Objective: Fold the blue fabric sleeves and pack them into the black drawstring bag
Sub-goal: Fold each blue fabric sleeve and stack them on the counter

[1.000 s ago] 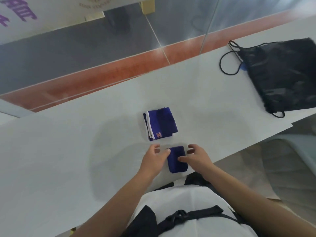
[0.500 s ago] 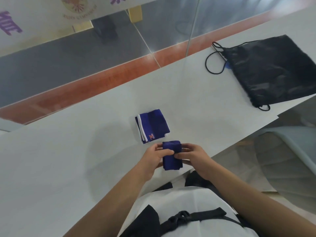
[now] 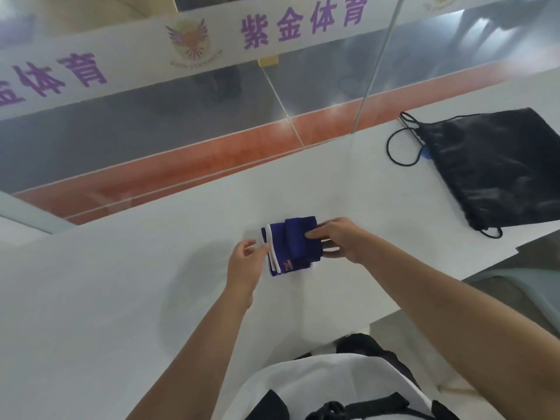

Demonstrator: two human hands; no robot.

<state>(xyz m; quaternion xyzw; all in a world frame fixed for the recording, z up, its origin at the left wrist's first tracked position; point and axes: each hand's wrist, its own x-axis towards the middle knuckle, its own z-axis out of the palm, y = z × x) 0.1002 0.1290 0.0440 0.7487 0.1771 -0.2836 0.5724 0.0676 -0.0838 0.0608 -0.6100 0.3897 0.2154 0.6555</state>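
Right hand pinches folded blue sleeve — atop white-striped one.

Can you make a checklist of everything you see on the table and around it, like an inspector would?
Surface: white table, mostly bare.
Job's things: two folded blue sleeves, plain one on top of the striped one; black drawstring bag lying flat, far right.
Clutter: nothing seen.
Grippers: right hand pinching the plain sleeve; left hand open at the stack's striped edge.
Cables: bag's drawstring looped on the table.
Surroundings: glass panel with purple lettering.
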